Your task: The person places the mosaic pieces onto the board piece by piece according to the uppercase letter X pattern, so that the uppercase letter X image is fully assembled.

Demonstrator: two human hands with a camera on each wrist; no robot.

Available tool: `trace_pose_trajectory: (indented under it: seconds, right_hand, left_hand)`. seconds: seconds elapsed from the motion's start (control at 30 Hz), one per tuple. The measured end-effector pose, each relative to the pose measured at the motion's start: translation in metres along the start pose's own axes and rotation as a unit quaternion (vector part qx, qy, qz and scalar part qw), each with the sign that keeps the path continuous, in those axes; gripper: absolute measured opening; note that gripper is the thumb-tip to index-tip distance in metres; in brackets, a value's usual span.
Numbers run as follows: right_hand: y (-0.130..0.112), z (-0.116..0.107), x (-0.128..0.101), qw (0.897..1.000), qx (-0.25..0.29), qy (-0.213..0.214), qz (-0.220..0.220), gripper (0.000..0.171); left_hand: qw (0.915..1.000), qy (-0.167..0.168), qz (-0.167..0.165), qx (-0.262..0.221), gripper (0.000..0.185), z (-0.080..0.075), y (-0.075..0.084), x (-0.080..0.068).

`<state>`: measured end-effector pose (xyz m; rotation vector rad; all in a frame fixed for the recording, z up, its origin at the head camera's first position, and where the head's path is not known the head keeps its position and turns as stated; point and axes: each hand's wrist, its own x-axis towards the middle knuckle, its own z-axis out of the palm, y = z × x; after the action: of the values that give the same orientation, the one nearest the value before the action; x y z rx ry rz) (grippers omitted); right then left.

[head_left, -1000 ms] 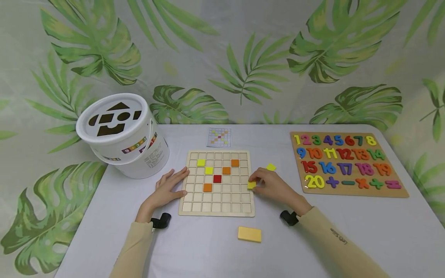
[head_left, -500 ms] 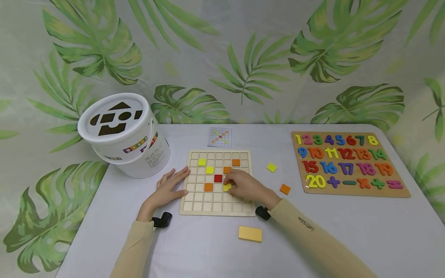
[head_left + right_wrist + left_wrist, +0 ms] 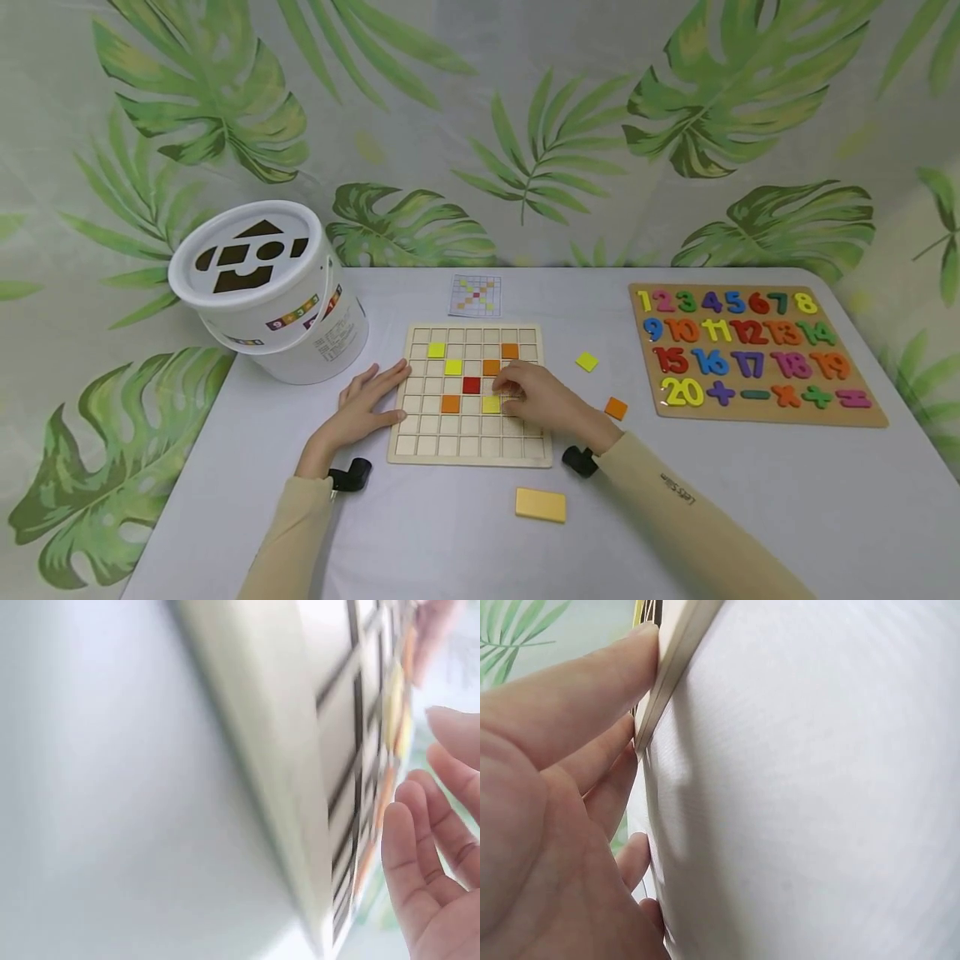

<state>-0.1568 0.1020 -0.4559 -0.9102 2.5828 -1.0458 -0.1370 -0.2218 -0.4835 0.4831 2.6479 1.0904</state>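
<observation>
A wooden grid board [image 3: 468, 448] lies mid-table, bearing several coloured square tiles. The left hand [image 3: 365, 402] rests against its left edge; in the left wrist view the thumb [image 3: 592, 694] and fingers touch the board's rim [image 3: 676, 656]. Over the board's right part, the right hand [image 3: 546, 398] hovers with bent fingers, holding nothing. Just left of its fingertips, a yellow tile [image 3: 491, 405] lies in a cell, diagonally below the red tile [image 3: 471, 385]. In the right wrist view the right hand's fingers [image 3: 401, 851] are loosely bent and apart from the tiles.
A yellow tile [image 3: 587, 362] and an orange tile [image 3: 616, 408] lie right of the board. Behind it is a pattern card [image 3: 476, 297]. A yellow block [image 3: 540, 505] lies in front. A lidded white bucket [image 3: 330, 337] stands left, and a number board [image 3: 765, 410] lies right.
The right hand carried a yellow tile from the board's right edge leftward into a cell, let go of it and drew slightly right. The left hand stayed put.
</observation>
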Motion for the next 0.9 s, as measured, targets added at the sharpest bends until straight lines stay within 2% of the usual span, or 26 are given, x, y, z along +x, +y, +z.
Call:
trace_pose_trajectory:
  seconds: [0.13,0.3,0.47,0.63,0.9]
  right_hand:
    - [0.013,-0.019,-0.024,0.998,0.022,0.045,0.024,0.022]
    - [0.035,-0.041,-0.063,0.993,0.000,0.094,0.067,0.024]
    - [0.052,-0.054,-0.093,0.989,-0.022,0.102,0.108,0.025]
    - [0.062,-0.054,-0.105,0.988,-0.043,0.091,0.120,0.027]
    - [0.061,-0.048,-0.102,0.986,-0.071,0.100,0.114,0.025]
  left_hand:
    - [1.0000,0.002,0.002,-0.001,0.068,0.001,0.000,0.001]
    - [1.0000,0.004,0.004,0.000,0.069,0.001,-0.001,0.001]
    - [1.0000,-0.002,-0.003,-0.001,0.069,0.000,-0.001,0.001]
    - [1.0000,-0.005,-0.003,-0.001,0.069,0.000,-0.001,0.001]
    - [1.0000,-0.006,-0.004,0.000,0.070,0.001,-0.002,0.002]
